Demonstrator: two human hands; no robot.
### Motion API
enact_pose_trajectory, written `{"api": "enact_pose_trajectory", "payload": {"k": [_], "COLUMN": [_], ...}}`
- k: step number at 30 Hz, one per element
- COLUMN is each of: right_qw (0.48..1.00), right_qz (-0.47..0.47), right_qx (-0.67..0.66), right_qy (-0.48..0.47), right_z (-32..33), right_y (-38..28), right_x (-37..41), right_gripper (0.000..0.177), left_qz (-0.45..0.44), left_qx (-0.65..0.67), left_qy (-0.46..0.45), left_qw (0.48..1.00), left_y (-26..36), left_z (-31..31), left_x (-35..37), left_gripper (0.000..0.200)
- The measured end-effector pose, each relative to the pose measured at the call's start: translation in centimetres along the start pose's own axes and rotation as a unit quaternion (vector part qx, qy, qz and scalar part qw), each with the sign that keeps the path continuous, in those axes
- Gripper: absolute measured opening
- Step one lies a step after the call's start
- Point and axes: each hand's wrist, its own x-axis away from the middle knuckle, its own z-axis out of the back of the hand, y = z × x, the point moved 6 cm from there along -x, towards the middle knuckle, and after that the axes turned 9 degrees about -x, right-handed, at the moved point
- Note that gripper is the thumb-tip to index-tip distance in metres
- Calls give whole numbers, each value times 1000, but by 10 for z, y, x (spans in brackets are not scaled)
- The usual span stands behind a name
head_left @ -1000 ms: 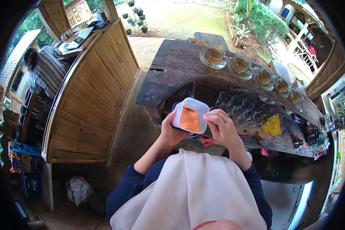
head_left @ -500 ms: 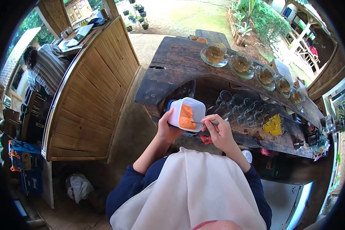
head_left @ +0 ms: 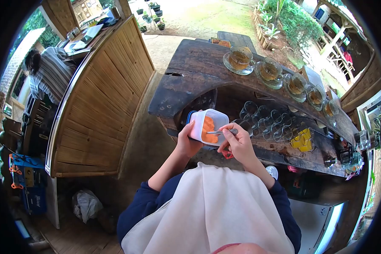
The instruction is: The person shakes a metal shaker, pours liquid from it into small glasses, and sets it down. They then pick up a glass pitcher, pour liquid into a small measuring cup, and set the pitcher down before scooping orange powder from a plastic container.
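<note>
My left hand (head_left: 188, 143) is wrapped round the side of a white plastic tub (head_left: 218, 118), which is tilted so its opening faces right. Orange powder (head_left: 208, 128) lies heaped inside it. Something blue, perhaps its lid, shows at the tub's left edge. With its fingers pinched, my right hand (head_left: 238, 144) grips a metal spoon (head_left: 216, 132), whose tip rests in or against the powder. Beyond my hands, glass cups of brownish drink on saucers, such as this cup (head_left: 240, 59), stand in a row along the dark wooden counter (head_left: 197, 63).
Several upturned-looking glass mugs (head_left: 264, 125) and yellow sachets (head_left: 302, 140) sit on the lower shelf. On the left is a bamboo-sided counter (head_left: 106, 97), with a person (head_left: 53, 72) in a striped top behind it. A white bag (head_left: 86, 206) lies on the floor.
The tub has tipped a little further and shifted slightly right. My right hand has moved slightly left and closer to the tub's rim, with the spoon reaching further across the powder.
</note>
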Motion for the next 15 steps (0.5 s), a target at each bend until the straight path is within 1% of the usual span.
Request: {"api": "enact_pose_trajectory", "payload": {"k": [4,6,7,9,10,12,13,14,15], "right_qw": [1000,1000,1000,1000,1000,996,996,981,948], "right_qz": [-12,-17,-17,15,15,88,89,178,265], "right_qx": [-15,-13,-13,-26,-26,-31,-31,73,177], "right_qy": [-6,5,3,7,7,-5,-6,-16,-25], "right_z": [1,6,6,8,9,10,10,6,1], "right_y": [-1,-1,-1,-6,-5,-13,-14,-26,-37], "right_x": [-4,-5,-5,-5,-5,-5,-6,-6,-4], "right_gripper": [18,18,18,18,18,13,13,9,7], "left_qz": [-32,-38,-39,-1,-2,30,30,37,44], "left_qx": [-21,-4,-4,-6,-6,24,24,31,37], "left_qy": [28,-37,-35,-11,-10,-41,-41,-30,-20], "left_qw": [999,999,999,1000,1000,998,998,998,998], "left_y": [9,8,8,3,4,5,5,5,4], "left_z": [-8,-9,-8,-4,-5,-11,-12,-12,-12], "left_x": [2,-1,-1,-1,0,3,3,3,2], "left_gripper": [58,51,51,57,57,60,60,61,61]}}
